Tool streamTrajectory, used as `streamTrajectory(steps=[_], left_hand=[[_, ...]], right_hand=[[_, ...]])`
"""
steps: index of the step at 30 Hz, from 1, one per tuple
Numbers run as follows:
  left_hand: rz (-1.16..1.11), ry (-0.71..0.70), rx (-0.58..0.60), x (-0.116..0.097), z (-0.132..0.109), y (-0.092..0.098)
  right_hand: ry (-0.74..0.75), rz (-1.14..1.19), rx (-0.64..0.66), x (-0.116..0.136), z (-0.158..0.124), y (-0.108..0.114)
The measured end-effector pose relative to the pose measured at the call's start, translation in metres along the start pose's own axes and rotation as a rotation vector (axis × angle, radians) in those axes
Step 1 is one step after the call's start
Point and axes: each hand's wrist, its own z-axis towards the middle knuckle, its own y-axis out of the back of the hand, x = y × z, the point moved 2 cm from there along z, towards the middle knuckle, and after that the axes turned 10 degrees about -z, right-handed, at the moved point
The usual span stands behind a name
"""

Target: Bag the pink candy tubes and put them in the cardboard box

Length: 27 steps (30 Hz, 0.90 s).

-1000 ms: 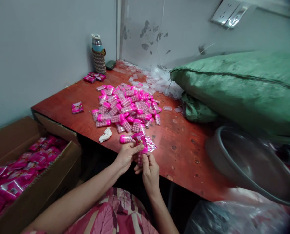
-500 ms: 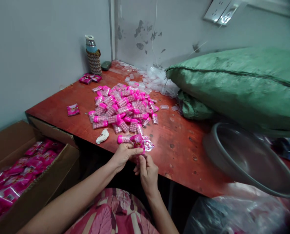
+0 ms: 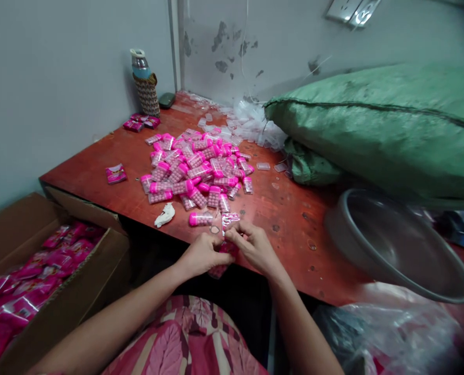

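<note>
My left hand (image 3: 204, 255) grips a pink printed packet (image 3: 221, 265) at the table's front edge, its thumb across the packet. My right hand (image 3: 253, 245) is closed beside it, fingertips together at the near end of a shiny pink foil wrapper (image 3: 229, 221) lying on the table. The fingers hide where wrapper and packet meet. Just left of the wrapper lies a clear bottle with a pink cap (image 3: 201, 219), filled with pale pink balls. Behind it is a heap of similar bottles (image 3: 198, 166).
A cardboard box (image 3: 99, 260) of pink packets stands at left. On the red table (image 3: 286, 250) are a white scrap (image 3: 164, 215), a pink packet (image 3: 115, 174), a flask (image 3: 146, 88) and clear plastic pieces (image 3: 251, 125). A green sack (image 3: 380, 130) and grey basin (image 3: 345, 245) are at right.
The pink packet has dropped lower in my left hand, toward the table edge. My right hand has moved up and over to the foil wrapper, which has shifted slightly left.
</note>
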Motion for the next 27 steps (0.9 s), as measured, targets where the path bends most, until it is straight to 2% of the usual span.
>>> streamTrajectory(steps=[5,8,10,12,14,19,24,27], left_hand=[[-0.219,0.177,-0.002,0.007,-0.002,0.000],[-0.422,0.162,-0.060,0.009,0.002,0.006],[-0.600,0.155,-0.149,0.010,0.005,0.009],[-0.742,0.158,-0.225,0.010,0.009,0.011],[-0.833,0.161,-0.239,0.008,0.012,0.009],[-0.939,0.139,-0.204,0.006,0.013,0.004],[-0.907,0.129,-0.219,0.011,0.013,0.005],[-0.879,0.143,-0.193,0.013,0.013,0.006]], right_hand=[[-0.142,0.211,-0.214,-0.017,0.000,-0.019],[-0.229,0.285,-0.350,-0.023,-0.013,-0.024],[-0.267,0.358,-0.326,-0.022,-0.025,-0.030],[-0.300,0.488,-0.205,-0.020,-0.037,-0.040],[-0.338,0.603,-0.125,-0.018,-0.047,-0.051],[-0.394,0.638,-0.228,-0.016,-0.053,-0.063],[-0.354,0.577,-0.287,-0.013,-0.055,-0.065],[-0.371,0.656,-0.285,-0.016,-0.056,-0.069]])
